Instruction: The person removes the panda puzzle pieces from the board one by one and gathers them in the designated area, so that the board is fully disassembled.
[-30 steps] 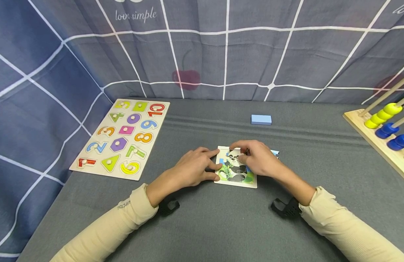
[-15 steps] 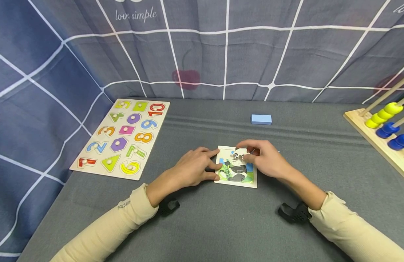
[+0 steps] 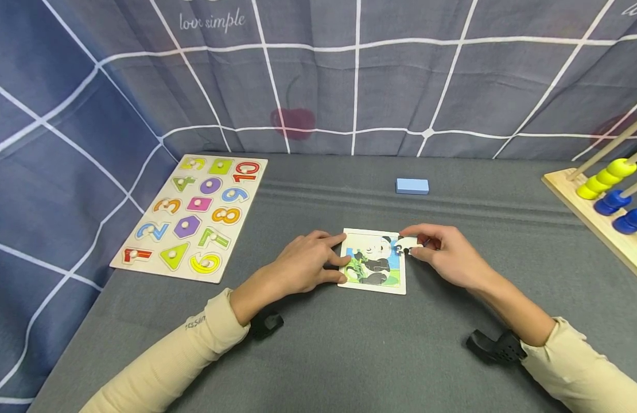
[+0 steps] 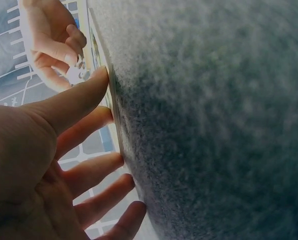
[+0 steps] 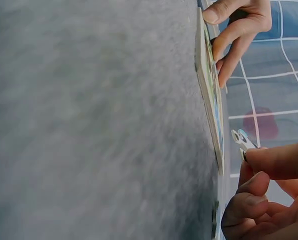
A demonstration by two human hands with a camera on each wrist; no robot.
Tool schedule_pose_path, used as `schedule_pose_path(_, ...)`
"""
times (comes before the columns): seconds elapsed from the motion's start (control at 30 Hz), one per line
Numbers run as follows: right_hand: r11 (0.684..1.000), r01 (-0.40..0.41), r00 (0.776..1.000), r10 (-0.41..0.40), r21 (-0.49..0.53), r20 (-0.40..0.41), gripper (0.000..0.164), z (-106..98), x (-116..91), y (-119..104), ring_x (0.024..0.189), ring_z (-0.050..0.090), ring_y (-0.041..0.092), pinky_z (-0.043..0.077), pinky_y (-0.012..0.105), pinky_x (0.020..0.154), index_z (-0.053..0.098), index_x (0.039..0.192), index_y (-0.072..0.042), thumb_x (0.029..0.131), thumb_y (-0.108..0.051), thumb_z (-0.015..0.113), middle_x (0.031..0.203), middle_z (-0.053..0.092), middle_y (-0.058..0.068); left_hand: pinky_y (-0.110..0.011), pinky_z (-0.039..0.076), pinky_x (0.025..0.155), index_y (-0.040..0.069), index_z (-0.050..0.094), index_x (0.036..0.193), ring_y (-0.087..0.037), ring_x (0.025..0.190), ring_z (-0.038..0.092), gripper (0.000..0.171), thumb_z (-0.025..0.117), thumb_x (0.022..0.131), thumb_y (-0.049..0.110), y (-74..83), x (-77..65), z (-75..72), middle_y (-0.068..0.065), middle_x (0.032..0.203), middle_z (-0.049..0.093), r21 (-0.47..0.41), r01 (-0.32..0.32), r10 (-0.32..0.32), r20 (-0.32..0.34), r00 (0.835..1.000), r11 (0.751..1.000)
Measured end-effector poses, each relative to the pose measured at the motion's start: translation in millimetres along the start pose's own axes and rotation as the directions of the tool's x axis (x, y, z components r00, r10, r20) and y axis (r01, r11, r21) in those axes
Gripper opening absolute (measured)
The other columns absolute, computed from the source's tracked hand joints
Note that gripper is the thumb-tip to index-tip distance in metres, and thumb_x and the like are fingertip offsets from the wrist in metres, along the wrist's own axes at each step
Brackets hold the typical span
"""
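A small panda jigsaw board (image 3: 372,289) lies flat on the grey cloth in front of the person. The left hand (image 3: 307,265) touches its left edge with thumb and fingers extended, the fingertips right at the rim in the left wrist view. Between thumb and fingers the right hand (image 3: 453,258) pinches a black-and-white jigsaw piece (image 3: 407,245), raised over the board's upper right edge. The same piece (image 5: 244,141) shows tilted above the board in the right wrist view. Panda body pieces sit in the board; its upper part shows a paler printed panda head.
A number-and-shape peg board (image 3: 197,218) lies at the left. Beyond the jigsaw is a light blue block (image 3: 412,186). At the far right stands a wooden bead frame (image 3: 597,215) with yellow and blue beads. A checked curtain (image 3: 318,74) hangs behind.
The right hand has moved right, lifting the panda jigsaw piece out of the board's upper part and uncovering the pale print there. The left hand has stayed at the board's edge.
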State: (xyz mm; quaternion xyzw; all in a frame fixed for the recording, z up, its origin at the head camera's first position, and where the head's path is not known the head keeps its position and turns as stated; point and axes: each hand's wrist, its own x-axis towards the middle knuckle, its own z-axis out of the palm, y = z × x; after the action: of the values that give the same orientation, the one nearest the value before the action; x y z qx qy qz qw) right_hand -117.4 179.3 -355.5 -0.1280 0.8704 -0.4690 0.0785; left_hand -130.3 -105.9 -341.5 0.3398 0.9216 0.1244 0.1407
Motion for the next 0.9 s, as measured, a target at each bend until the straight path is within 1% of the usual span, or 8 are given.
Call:
schedule_pose_path(0.13,1.0,-0.008,1.0,0.008,-0.004,-0.015,0.032,-7,-9,6,0.061,0.044,0.011,0.037,0.026,0.058,0.068,0.122,-0.004,0.09,-0.001,0.066,0.088,0.054,0.008,-0.052,0.042,0.098,0.024,0.07,0.126,-0.029,0.135,0.041,0.041,0.072,0.088,0.039,1.1,0.2,0.1,-0.005,0.154,0.041,-0.002,0.003,-0.003,-0.002,1.0,1.0)
schedule_pose_path(0.37,1.0,0.004,0.999,-0.005,-0.028,-0.044,0.03,-20,-21,15,0.058,0.043,0.009,0.037,0.027,0.055,0.067,0.121,-0.004,0.091,0.0,0.065,0.082,0.055,0.006,-0.053,0.043,0.098,0.024,0.071,0.125,-0.029,0.135,0.042,0.04,0.073,0.088,0.039,1.0,0.2,0.6,-0.005,0.153,0.041,-0.001,0.0,0.0,-0.008,1.0,1.0)
schedule_pose_path(0.5,0.999,-0.02,0.998,0.018,-0.028,-0.055,0.031,-27,-26,19,0.059,0.041,0.01,0.035,0.028,0.053,0.066,0.123,-0.003,0.093,-0.001,0.064,0.077,0.051,0.003,-0.053,0.043,0.097,0.024,0.071,0.125,-0.029,0.135,0.042,0.041,0.073,0.088,0.04,0.6,0.3,0.2,-0.005,0.153,0.041,-0.002,-0.001,0.001,-0.008,1.0,1.0)
schedule_pose_path(0.67,0.999,-0.039,0.997,0.037,-0.034,-0.061,0.031,-36,-29,26,0.059,0.039,0.01,0.033,0.029,0.052,0.064,0.125,-0.003,0.094,-0.002,0.063,0.078,0.05,0.003,-0.052,0.043,0.098,0.024,0.071,0.125,-0.03,0.135,0.042,0.04,0.073,0.087,0.039,0.5,0.1,-0.7,-0.005,0.153,0.041,-0.006,0.001,-0.001,-0.009,1.0,1.0)
schedule_pose_path(0.9,0.994,-0.052,0.996,0.045,-0.099,-0.078,0.031,-52,-29,34,0.06,0.041,0.009,0.033,0.029,0.052,0.064,0.124,-0.001,0.093,0.0,0.063,0.08,0.05,0.004,-0.052,0.043,0.098,0.024,0.071,0.124,-0.03,0.135,0.042,0.041,0.073,0.087,0.039,0.2,0.5,-0.4,-0.005,0.153,0.041,-0.011,0.002,-0.003,-0.01,1.0,1.0)
